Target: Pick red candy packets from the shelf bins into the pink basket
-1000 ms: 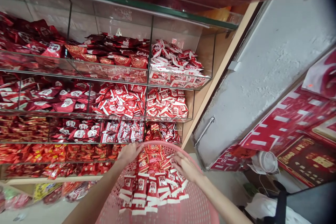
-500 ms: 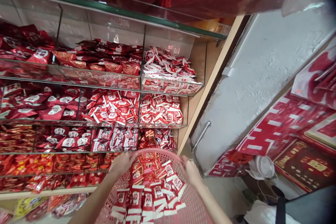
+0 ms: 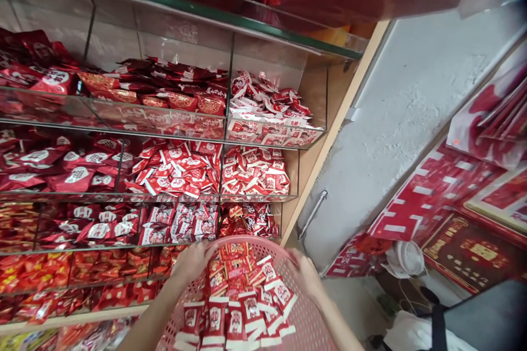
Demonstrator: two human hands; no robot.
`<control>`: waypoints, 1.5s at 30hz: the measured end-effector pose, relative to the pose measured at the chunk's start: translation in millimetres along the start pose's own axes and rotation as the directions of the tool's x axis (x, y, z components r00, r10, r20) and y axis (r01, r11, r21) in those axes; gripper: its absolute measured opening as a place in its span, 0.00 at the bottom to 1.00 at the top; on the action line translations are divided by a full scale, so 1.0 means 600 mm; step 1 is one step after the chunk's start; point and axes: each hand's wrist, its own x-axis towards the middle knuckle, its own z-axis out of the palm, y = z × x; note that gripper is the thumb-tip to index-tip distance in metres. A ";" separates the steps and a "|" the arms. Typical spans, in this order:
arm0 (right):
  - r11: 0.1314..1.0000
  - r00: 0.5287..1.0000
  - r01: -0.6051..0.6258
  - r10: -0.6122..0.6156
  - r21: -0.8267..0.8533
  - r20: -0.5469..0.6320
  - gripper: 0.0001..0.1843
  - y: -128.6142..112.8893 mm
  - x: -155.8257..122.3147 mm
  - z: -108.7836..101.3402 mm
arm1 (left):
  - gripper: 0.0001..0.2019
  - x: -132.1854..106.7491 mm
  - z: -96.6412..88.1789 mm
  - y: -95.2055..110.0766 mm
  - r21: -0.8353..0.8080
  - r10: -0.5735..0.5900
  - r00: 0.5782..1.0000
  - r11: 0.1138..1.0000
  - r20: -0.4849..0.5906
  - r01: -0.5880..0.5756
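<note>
A pink perforated plastic basket (image 3: 307,299) is held low in front of me, at the bottom centre. My left hand (image 3: 191,264) is closed on its left rim, and my right hand (image 3: 307,274) grips the right rim; the fingertips of both are partly hidden. Inside lie many small red-and-white wrapped candies (image 3: 234,318), with orange-red wrapped packets (image 3: 235,259) toward the far side. Just beyond the far rim is a compartment of dark red wrapped candies (image 3: 249,220).
Tiered shelving with clear dividers (image 3: 230,88) carries red packets in rows ahead and left. A wooden side panel (image 3: 329,131) ends it beside a grey wall (image 3: 395,120). Red packaged goods (image 3: 415,197) and a dark red box (image 3: 473,249) are at the right. A glass shelf edge (image 3: 185,8) crosses above.
The view has shifted slightly, so the shelves' upper part sits a little further right. Both hands keep hold of the basket, and its contents look the same.
</note>
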 end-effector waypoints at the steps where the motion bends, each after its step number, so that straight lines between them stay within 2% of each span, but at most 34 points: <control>1: 1.000 1.000 0.005 -0.004 0.017 -0.027 0.15 0.001 -0.001 0.002 | 0.27 0.000 0.000 -0.001 -0.007 0.006 1.000 1.000 0.001 -0.006; 7: 0.989 0.959 0.017 0.025 0.145 -0.282 0.17 -0.002 -0.005 0.004 | 0.27 0.001 -0.006 -0.002 0.011 0.036 0.999 0.999 0.004 -0.036; 13: 0.983 0.921 0.050 0.023 0.177 -0.388 0.17 -0.028 -0.015 -0.009 | 0.28 0.004 -0.004 -0.005 0.006 0.041 0.999 0.999 -0.013 -0.041; 18: 0.962 0.874 0.251 -0.178 0.107 -0.452 0.15 -0.087 0.003 -0.054 | 0.27 0.000 -0.006 0.001 0.021 0.020 1.000 1.000 -0.009 -0.020; 22: 0.924 0.772 0.383 -0.323 -0.004 -0.548 0.14 -0.146 0.049 -0.114 | 0.27 -0.003 -0.012 0.008 0.019 0.008 1.000 1.000 -0.002 -0.008; 24: 0.904 0.735 0.418 -0.393 -0.086 -0.553 0.15 -0.171 0.076 -0.140 | 0.27 -0.004 -0.013 0.009 0.025 0.003 1.000 1.000 -0.004 -0.003; 26: 0.879 0.722 0.448 -0.465 -0.166 -0.513 0.16 -0.189 0.101 -0.157 | 0.27 -0.003 -0.014 0.008 0.029 0.008 1.000 1.000 -0.005 -0.008; 29: 0.847 0.724 0.463 -0.531 -0.259 -0.441 0.15 -0.201 0.129 -0.167 | 0.27 -0.002 -0.013 0.007 0.040 0.019 1.000 0.999 -0.005 -0.018; 32: 0.837 0.730 0.454 -0.546 -0.305 -0.411 0.14 -0.202 0.144 -0.168 | 0.27 -0.003 -0.011 0.006 0.042 0.016 1.000 0.999 -0.002 -0.016; 40: 0.851 0.665 0.488 -0.507 -0.195 -0.549 0.11 -0.212 0.159 -0.183 | 0.27 0.003 0.001 0.002 0.025 0.002 1.000 1.000 -0.001 -0.002; 45: 0.849 0.643 0.513 -0.477 -0.125 -0.599 0.10 -0.231 0.136 -0.200 | 0.29 0.005 0.002 0.001 0.041 0.017 1.000 0.999 0.002 -0.017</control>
